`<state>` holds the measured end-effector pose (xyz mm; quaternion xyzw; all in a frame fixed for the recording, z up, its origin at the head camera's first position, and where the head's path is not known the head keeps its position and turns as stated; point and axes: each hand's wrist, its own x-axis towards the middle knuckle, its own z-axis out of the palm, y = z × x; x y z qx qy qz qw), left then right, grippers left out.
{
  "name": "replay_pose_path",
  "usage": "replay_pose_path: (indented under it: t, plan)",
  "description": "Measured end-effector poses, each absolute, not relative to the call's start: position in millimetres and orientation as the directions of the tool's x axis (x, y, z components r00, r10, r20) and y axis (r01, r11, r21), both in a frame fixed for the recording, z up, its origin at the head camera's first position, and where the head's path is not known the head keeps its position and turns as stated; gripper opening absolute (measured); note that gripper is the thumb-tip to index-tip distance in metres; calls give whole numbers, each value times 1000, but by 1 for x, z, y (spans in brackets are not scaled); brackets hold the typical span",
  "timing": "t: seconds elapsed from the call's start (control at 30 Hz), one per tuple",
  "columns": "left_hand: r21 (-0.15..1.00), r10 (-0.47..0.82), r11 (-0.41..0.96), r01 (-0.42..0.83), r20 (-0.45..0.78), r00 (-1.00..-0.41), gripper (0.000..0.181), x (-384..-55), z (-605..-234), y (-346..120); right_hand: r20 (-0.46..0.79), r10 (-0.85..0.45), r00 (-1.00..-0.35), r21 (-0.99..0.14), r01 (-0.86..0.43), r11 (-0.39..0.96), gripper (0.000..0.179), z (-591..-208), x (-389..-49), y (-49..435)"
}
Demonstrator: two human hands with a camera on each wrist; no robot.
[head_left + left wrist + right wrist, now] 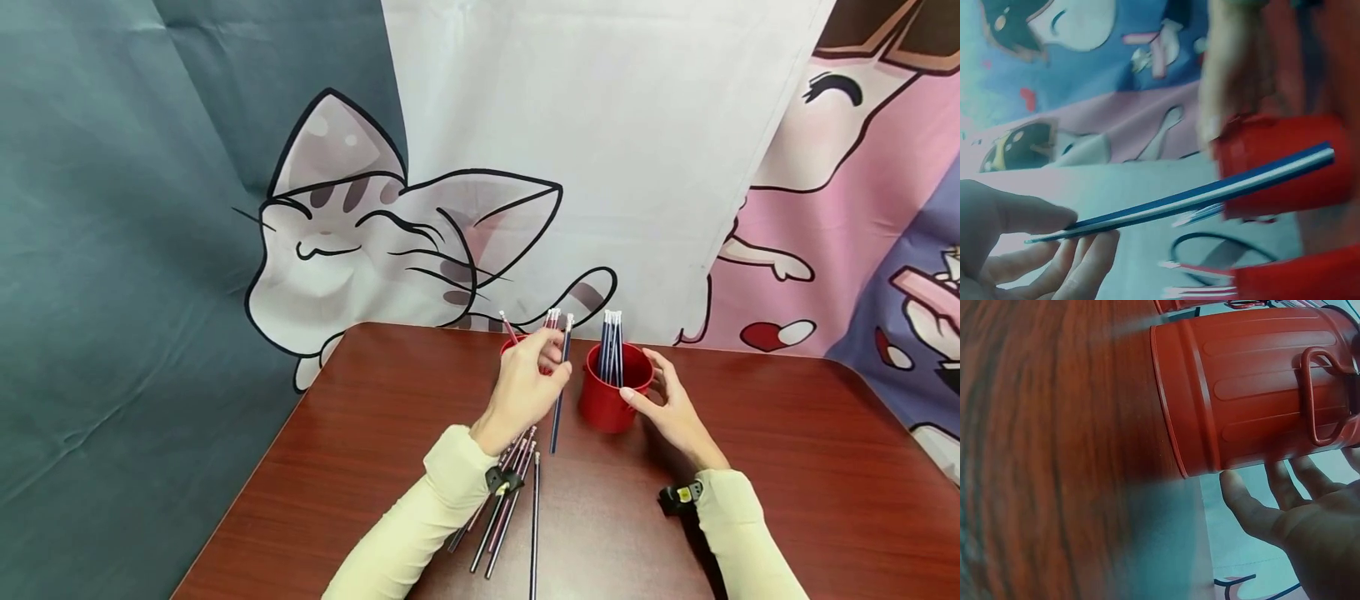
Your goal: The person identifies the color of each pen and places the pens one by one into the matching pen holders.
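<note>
My left hand (527,382) pinches a dark blue striped pencil (558,417) by thumb and fingers, its white eraser end up. In the left wrist view that pencil (1204,195) slants across toward a red bucket. My right hand (681,421) holds this right-hand red bucket (606,414) at its side, thumb at the near rim, fingers along the far side. Several blue pencils (611,350) stand in it, eraser ends up. Behind my left hand, partly hidden, is a second red bucket (1304,275) with several pink-red pencils (1200,291).
Several loose pencils (495,533), pink-red and dark, lie in a pile partly under my left forearm. A single dark pencil (535,525) lies just right of them. The brown wooden table (360,417) ends at a printed cloth backdrop (615,125) behind the buckets.
</note>
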<state>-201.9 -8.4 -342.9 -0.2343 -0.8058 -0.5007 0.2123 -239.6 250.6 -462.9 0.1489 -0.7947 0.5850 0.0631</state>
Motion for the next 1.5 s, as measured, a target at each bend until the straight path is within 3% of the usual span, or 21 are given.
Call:
replay_pose_path:
  t: [0.33,0.7,0.93,1.17,1.5]
  plan:
    - [600,145,369,710,717,-681,27,-234,-301,3,271,-168,-948,-913,-308,268,70,-441,-229,237]
    - [517,188,264,814,800,-569,28,-260,-312,27,295,-149,-944,-908,-325,264,69,-437,-228,235]
    - [547,184,218,808,790,-584,28,-272,-334,35,301,-156,-941,-902,-334,274,68,-438,-228,235]
    - [540,209,256,802,779,-591,27,-275,-355,38,287,-161,-944,-903,-323,285,70,-439,-226,235]
    - [590,298,307,747,685,-664,28,-275,-378,40,269,-153,-951,-912,-303,276,69,-436,-223,237]
